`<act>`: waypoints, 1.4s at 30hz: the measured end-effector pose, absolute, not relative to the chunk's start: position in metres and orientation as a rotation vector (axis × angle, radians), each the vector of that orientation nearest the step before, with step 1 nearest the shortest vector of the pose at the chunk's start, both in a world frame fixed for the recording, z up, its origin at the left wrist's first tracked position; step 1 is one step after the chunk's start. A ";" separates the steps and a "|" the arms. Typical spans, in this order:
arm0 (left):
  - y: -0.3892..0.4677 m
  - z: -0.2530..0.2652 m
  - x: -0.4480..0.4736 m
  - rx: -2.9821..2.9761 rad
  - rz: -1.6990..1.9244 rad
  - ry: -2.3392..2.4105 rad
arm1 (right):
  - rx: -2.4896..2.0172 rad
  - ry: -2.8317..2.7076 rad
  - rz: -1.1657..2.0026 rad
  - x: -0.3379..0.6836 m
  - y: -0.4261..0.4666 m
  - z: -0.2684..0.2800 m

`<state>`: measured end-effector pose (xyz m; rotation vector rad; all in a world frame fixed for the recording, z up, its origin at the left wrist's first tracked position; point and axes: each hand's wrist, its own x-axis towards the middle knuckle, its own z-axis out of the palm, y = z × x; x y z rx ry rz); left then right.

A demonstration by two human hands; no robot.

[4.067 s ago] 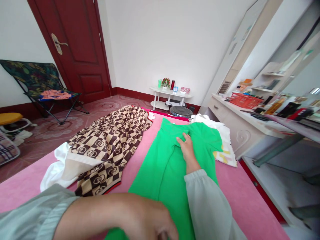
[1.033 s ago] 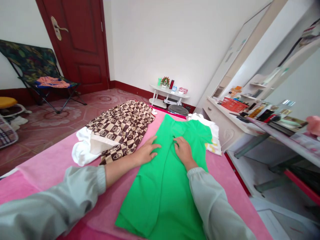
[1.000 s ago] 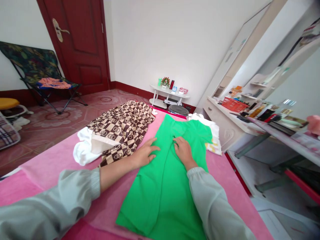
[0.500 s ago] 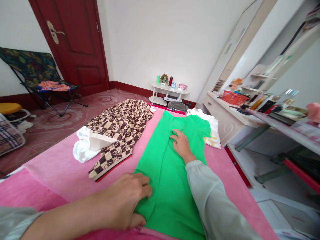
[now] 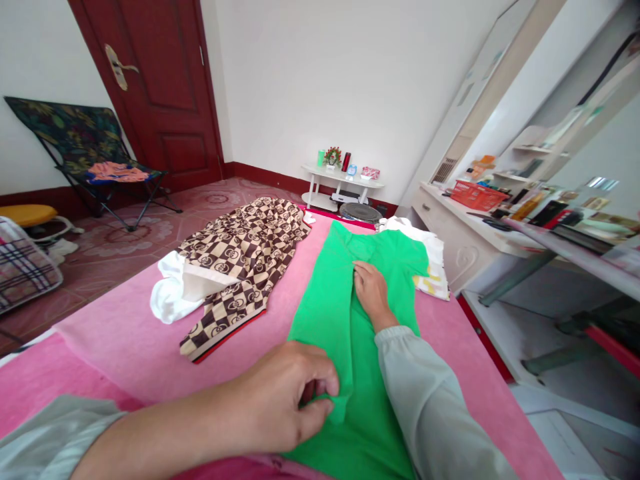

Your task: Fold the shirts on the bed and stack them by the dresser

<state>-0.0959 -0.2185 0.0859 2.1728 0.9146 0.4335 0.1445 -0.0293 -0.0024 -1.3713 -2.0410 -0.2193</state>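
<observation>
A long green T-shirt point(image 5: 320, 310) lies spread on the pink bedspread point(image 5: 250, 373), with a short sleeve showing at the upper right and a lengthwise fold down its middle. My left hand point(image 5: 300, 393) pinches the cloth near its lower left edge, thumb and fingers closed on it. Farther up, my right hand point(image 5: 371, 290) is closed at the top of the fold, its fingertips gripping the green cloth. Left of the shirt lies a brown-and-beige checked garment point(image 5: 245, 250) with a white piece of cloth point(image 5: 169, 293) against it. White clothing with yellow marks point(image 5: 435, 263) shows partly beneath the green sleeve.
A dressing table point(image 5: 450, 230) with a red basket point(image 5: 477, 195) and bottles stands at the right. Beyond the bed is a small white table point(image 5: 345, 177). A folding chair point(image 5: 117, 170) with clothes on it stands by the red door point(image 5: 150, 87).
My left hand has moved right, carrying the shirt's lower left edge inward. My right hand has shifted slightly right, its fingers closer together on the cloth. The lengthwise fold is more marked.
</observation>
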 end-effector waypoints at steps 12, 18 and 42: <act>-0.176 0.083 -0.103 2.137 0.390 0.907 | -1.464 -1.860 -0.111 0.145 -0.030 -0.003; -0.106 0.062 -0.103 2.416 0.529 1.338 | -1.373 -1.959 -0.100 0.145 -0.033 0.000; -0.054 0.026 -0.108 2.340 0.296 1.349 | -0.728 -3.026 0.564 0.034 -0.242 0.061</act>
